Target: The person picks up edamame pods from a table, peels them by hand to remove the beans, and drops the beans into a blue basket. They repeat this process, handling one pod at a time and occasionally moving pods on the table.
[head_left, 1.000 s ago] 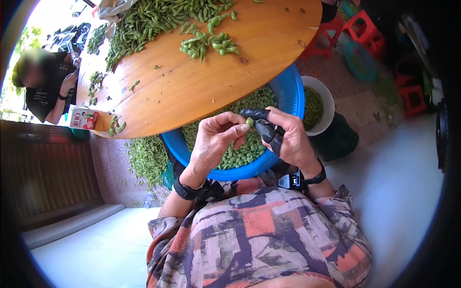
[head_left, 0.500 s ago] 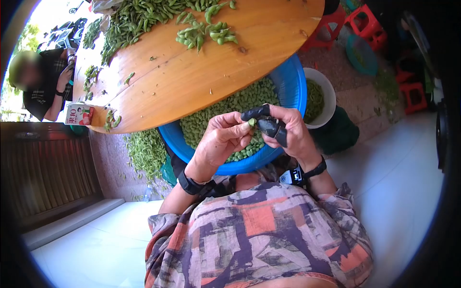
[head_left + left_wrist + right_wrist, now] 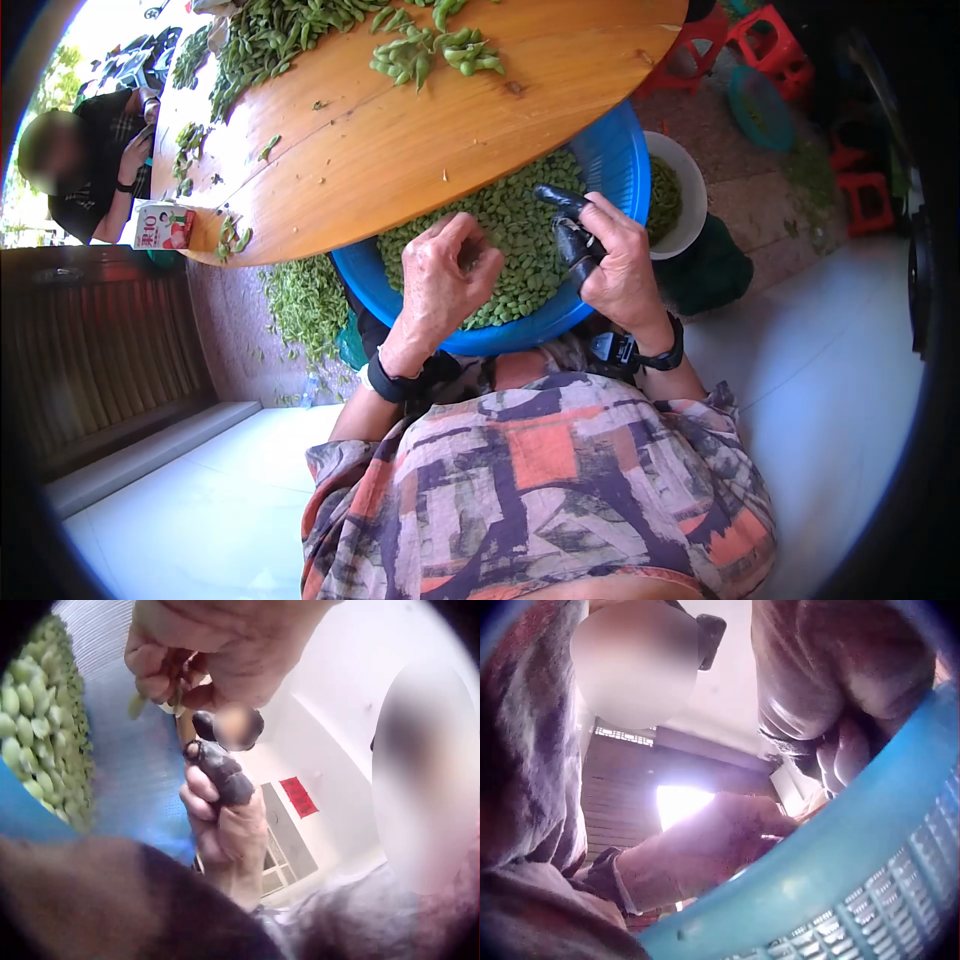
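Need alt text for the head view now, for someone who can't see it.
A person's left hand and right hand are apart above a blue basket of green beans; black coverings wrap two right-hand digits. Beyond, green pods lie on a wooden table.

Lies heaped in a blue basket [image 3: 614,162] as oval shelled beans [image 3: 532,268], and on a wooden table [image 3: 400,165] as green pods [image 3: 275,45]. Shows, blurred, as 1 green piece [image 3: 137,706] at the left hand [image 3: 437,275].

Daylight is flaring white beyond the tabletop [image 3: 400,150] at upper left, edges curving into black; the right-wrist view is glowing hazily around a blown-out opening [image 3: 684,806], its foreground dim.
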A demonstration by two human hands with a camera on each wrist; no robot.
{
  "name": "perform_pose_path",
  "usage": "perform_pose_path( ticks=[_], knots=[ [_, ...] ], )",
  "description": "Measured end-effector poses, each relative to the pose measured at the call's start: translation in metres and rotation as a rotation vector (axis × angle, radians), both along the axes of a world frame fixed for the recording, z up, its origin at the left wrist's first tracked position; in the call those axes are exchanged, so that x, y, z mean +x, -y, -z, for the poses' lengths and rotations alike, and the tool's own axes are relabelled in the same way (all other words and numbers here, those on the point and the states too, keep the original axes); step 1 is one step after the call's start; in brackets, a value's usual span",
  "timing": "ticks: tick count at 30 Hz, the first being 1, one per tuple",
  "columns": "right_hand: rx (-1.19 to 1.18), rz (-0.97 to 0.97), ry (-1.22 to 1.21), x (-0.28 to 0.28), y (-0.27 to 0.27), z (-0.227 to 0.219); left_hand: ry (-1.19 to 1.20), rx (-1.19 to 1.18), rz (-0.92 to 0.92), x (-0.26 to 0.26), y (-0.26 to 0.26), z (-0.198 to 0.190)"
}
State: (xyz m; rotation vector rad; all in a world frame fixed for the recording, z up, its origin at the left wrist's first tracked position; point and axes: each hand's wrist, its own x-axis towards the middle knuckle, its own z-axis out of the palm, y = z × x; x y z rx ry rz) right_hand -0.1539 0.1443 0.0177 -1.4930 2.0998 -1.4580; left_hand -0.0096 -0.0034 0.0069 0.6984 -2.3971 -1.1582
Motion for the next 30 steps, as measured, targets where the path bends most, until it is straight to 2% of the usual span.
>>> perform_pose_path(
  ticks=[2,3,9,11,12,14,15,16,18,19,20,23,26,30],
  knots=[
    [-0.003,0.016,0.056,0.001,-0.002,0.002,-0.001,-0.245,-0.010,0.003,0.004,0.008],
    [-0.002,0.015,0.057,0.003,-0.002,0.002,0.000,-0.243,-0.011,0.003,0.004,0.010],
    [-0.011,0.005,0.076,0.009,0.001,-0.001,-0.003,0.017,-0.102,0.008,0.005,0.020],
    [0.048,-0.008,0.119,0.012,0.001,-0.001,0.055,0.682,-0.125,0.010,0.010,0.016],
    [0.047,-0.008,0.119,0.015,0.003,0.001,0.054,0.681,-0.124,0.009,0.010,0.015],
    [0.050,-0.042,0.174,0.021,0.008,0.006,-0.264,1.196,0.016,0.006,0.009,0.012],
    [0.104,-0.090,0.160,0.022,0.008,0.005,-0.307,1.251,0.012,0.003,0.006,0.009],
    [0.102,-0.089,0.156,0.023,0.009,0.007,-0.310,1.250,0.016,0.000,0.004,0.006],
    [0.006,-0.130,0.200,0.026,0.011,0.014,-0.493,1.352,0.011,-0.003,0.002,0.002],
    [-0.039,-0.059,0.300,0.032,0.013,0.006,-0.495,1.350,0.012,-0.002,0.002,0.001],
    [-0.041,-0.061,0.298,0.031,0.012,0.005,-0.479,1.359,0.039,-0.001,0.003,0.001],
    [0.017,0.030,0.446,0.026,0.007,0.006,-0.436,1.382,0.054,0.001,-0.001,0.003],
    [-0.066,0.022,0.354,0.025,0.009,0.013,-0.431,1.433,0.066,0.001,-0.003,0.011],
    [-0.066,0.013,0.334,0.020,0.010,0.002,-0.489,1.542,0.086,-0.001,-0.004,0.011]
  ],
)
